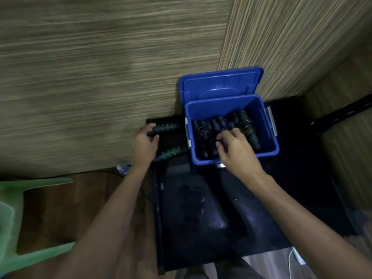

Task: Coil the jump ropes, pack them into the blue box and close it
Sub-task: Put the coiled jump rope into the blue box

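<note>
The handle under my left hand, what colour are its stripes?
Green stripes on a black handle, seen in the head view.

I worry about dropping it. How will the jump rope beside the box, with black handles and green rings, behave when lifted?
The jump rope has round handles, so these may roll on the table. The left hand grips one handle; the other probably dangles. Its ridged grip seems unlikely to slip.

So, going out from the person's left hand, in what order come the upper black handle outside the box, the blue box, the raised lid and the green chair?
From the left hand:
1. Upper black handle, under its fingertips, left of the box.
2. Blue box, just to the right on the black table.
3. Raised lid, behind the box against the wall.
4. Green chair, far down at the left edge.
</note>
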